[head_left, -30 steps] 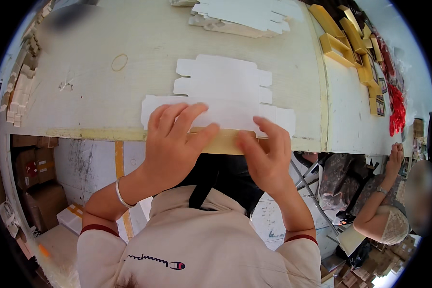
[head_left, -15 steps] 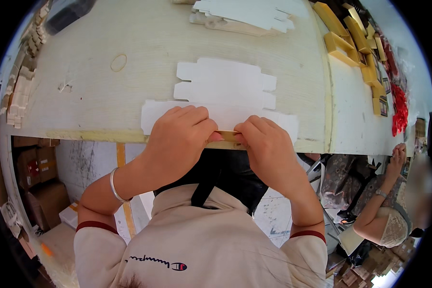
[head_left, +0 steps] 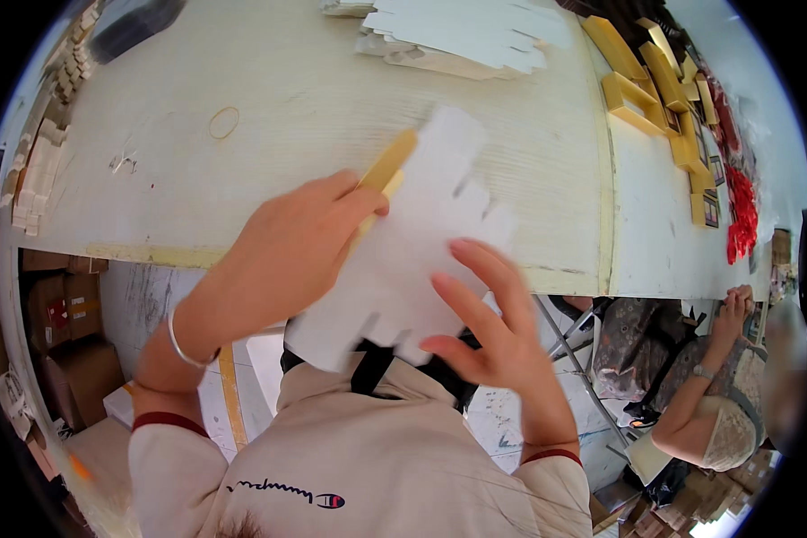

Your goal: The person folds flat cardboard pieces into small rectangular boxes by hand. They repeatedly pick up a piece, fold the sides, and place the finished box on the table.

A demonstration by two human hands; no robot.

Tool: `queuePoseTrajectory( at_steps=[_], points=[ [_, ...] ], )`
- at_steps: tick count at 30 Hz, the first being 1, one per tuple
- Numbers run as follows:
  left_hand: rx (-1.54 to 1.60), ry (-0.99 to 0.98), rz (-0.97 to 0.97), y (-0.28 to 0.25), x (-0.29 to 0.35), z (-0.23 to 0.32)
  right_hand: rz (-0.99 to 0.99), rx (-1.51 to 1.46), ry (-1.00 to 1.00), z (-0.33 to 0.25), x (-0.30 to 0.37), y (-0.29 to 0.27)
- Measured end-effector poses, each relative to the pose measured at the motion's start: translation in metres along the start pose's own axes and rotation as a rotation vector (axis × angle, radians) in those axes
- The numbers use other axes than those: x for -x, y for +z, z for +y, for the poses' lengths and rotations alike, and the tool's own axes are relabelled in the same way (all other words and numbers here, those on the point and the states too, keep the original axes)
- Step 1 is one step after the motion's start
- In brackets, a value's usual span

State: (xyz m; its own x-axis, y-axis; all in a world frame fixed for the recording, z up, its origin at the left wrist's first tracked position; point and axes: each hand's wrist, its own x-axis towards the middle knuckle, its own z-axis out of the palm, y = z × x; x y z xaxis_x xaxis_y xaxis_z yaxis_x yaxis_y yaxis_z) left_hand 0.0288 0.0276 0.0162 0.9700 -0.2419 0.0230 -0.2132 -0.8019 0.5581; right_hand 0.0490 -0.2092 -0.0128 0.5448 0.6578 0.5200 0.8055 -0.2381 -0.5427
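A flat, die-cut carton blank [head_left: 412, 238], white on this face and gold along its folded strip, is tilted up off the table's near edge and smeared by motion. My left hand [head_left: 300, 238] is closed on its gold folded edge, fingers wrapped over the strip. Over the blank's right side, my right hand [head_left: 489, 323] is spread with its fingers apart; the fingertips are close to the white card, and whether they touch it I cannot tell.
A stack of white carton blanks [head_left: 457, 36] lies at the table's far side. Gold open boxes [head_left: 637, 103] and red material [head_left: 741, 215] are at the right. A rubber band [head_left: 224, 123] rests on the table [head_left: 269, 81]. Another person's arm [head_left: 690, 408] is at lower right.
The blank has been lifted and turned from lying flat along the table edge to a slanted position. My left hand keeps its hold on the gold strip; my right hand has let go and spread.
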Motion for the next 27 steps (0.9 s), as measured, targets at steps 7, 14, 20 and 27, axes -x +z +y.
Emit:
queuePoseTrajectory(
  at_steps=[7,14,20,27],
  points=[
    [-0.141,0.305,0.122,0.01,-0.048,-0.004,-0.038,0.33,-0.204,0.017,0.019,0.005],
    [-0.152,0.447,0.083,0.014,-0.07,-0.017,-0.03,0.342,-0.016,0.026,-0.035,0.013],
    [-0.078,0.42,0.046,0.017,-0.064,-0.02,-0.131,0.379,-0.166,0.016,-0.015,0.02],
    [-0.175,0.479,-0.049,0.011,-0.06,-0.014,-0.214,0.216,-0.122,0.012,-0.021,0.013]
  ],
)
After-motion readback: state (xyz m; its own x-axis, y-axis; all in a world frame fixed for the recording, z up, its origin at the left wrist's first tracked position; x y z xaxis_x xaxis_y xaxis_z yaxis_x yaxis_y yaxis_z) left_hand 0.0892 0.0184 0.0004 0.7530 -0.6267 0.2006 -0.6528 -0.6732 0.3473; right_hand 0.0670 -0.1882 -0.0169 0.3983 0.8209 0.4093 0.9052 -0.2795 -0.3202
